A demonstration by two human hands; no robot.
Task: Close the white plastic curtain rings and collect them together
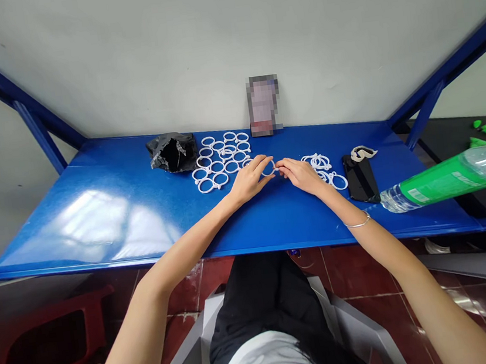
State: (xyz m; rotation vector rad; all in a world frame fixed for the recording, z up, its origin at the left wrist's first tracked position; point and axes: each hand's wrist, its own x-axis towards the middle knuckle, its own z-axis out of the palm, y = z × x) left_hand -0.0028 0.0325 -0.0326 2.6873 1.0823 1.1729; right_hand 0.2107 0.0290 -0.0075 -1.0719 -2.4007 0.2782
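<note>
Between my two hands is a white ring (268, 169) with a small knob or eyelet on its right side. My left hand (249, 180) holds the ring's left side, thumb and fingers curved round it. The fingertips of my right hand (299, 174) pinch the small part at its right edge. Beyond and to the left of my left hand lies a spread of several similar white rings (220, 179), each with a small knob. A smaller heap of white rings (339, 181) lies beside my right hand, partly hidden by it.
A crumpled black plastic bag (173, 153) stands open at the back left of the blue table (249, 228). On the right are a black phone (360, 179), a cream-coloured curved object (362, 153) and a green-labelled bottle (450, 177). A blurred upright object (263, 105) leans on the wall.
</note>
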